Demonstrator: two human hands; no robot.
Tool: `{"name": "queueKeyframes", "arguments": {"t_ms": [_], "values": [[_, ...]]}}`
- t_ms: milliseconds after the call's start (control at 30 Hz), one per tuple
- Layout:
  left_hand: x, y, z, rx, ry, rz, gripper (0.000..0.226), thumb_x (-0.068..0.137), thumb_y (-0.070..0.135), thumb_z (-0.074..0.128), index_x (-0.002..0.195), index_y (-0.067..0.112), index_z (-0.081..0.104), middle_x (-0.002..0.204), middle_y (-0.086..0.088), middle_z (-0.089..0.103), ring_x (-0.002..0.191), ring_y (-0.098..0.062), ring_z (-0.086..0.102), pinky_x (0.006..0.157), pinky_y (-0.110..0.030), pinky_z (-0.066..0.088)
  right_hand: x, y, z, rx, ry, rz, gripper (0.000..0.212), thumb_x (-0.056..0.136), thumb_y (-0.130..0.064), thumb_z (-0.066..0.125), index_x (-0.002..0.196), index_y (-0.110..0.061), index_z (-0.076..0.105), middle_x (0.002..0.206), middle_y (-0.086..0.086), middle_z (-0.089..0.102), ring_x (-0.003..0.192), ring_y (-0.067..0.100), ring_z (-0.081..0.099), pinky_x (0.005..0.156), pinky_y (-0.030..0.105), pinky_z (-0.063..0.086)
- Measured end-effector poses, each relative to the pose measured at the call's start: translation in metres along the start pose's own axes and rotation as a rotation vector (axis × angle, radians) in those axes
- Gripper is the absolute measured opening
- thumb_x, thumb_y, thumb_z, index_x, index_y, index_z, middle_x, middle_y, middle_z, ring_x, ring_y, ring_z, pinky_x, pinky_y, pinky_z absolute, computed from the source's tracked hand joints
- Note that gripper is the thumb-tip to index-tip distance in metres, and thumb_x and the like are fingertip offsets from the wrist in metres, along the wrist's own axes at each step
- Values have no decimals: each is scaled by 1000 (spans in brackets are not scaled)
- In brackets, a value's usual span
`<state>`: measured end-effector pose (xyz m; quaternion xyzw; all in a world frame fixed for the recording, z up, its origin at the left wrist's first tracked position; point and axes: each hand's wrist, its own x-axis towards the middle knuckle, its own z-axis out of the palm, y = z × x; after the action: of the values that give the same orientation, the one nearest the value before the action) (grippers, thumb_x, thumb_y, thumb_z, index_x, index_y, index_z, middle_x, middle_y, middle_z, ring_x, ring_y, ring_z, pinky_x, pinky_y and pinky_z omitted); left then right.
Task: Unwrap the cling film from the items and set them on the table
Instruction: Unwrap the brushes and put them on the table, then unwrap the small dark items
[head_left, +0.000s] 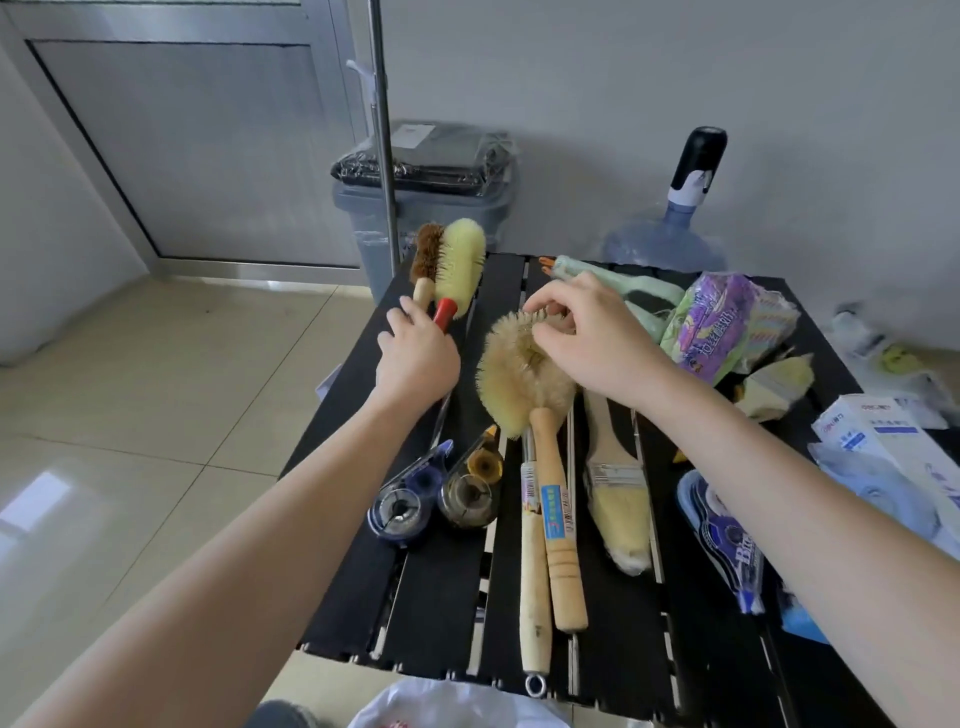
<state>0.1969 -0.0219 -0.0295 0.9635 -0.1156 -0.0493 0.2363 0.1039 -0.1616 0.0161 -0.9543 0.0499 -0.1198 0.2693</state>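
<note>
Two hands at work among brushes on a black slatted worktop (426, 597).

The left hand (415, 358) grips the red handle (445, 313) of a yellow bottle brush (460, 260) at the far left edge, beside a brown brush (427, 254). The right hand (587, 338) has its fingertips pinching at the head of a round bristle brush (514, 374) lying mid-worktop; whether cling film is between them I cannot tell, it being too clear to see. To do this well, I would find the loose edge of the film first, lift it away from the bristles rather than dragging across them, and steady the wooden handle (558, 525) so that the neighbouring paintbrush (618, 483) and tape dispensers (441, 493) are not knocked.
</note>
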Motion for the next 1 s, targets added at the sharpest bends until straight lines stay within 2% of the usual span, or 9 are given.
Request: {"name": "queueKeyframes", "arguments": {"t_ms": [200,300,500,633,733,867,933,1000], "values": [[4,14,17,64,-6,-16,69,101,26,35,148,-6,-4,151,-24,15,134,-43,22,108,-45,24,0,26,-3,8,32,80,24,93,-16,53,115,-16,62,109,5,44,104,22,44,97,33,38],[2,19,18,12,-18,-48,70,100,26,35,149,-3,-5,153,-20,13,137,-40,17,109,-47,24,-3,32,-2,-1,18,101,26,93,-17,53,117,-16,60,109,6,42,110,27,46,100,36,39],[4,17,8,-173,-110,-134,72,98,46,28,152,10,-3,160,-10,4,145,-35,6,115,-47,11,-9,41,-1,36,26,139,34,93,-17,52,128,-15,53,111,4,41,108,26,49,98,37,41],[-5,15,4,-229,-148,-95,80,96,53,31,152,11,-7,161,-8,-5,146,-37,3,116,-47,11,-13,47,-2,45,24,141,41,94,-15,52,135,-15,48,124,9,44,112,25,50,99,36,42],[-15,16,2,-171,-57,17,78,96,57,30,153,17,-5,161,-5,-9,147,-34,-1,116,-48,8,-13,51,-9,34,54,156,46,94,-14,51,139,-16,44,131,12,42,110,24,53,94,32,42],[-27,35,-1,-95,67,364,70,96,51,38,153,28,5,161,-2,-1,148,-26,-1,117,-46,3,-7,60,-17,-56,66,181,52,94,-13,49,144,-19,38,137,12,39,111,28,53,93,37,42],[-29,46,4,10,45,539,67,95,49,44,152,34,14,161,-1,7,148,-25,3,117,-45,3,-4,62,-14,-137,2,161,61,91,-6,50,147,-22,34,139,11,36,115,31,50,89,37,43],[-29,53,10,94,-46,594,62,94,48,46,149,38,21,160,1,10,148,-26,3,117,-47,6,-2,64,-8,-214,-90,152,71,87,2,49,149,-26,30,143,10,31,118,33,48,84,39,46]]}}
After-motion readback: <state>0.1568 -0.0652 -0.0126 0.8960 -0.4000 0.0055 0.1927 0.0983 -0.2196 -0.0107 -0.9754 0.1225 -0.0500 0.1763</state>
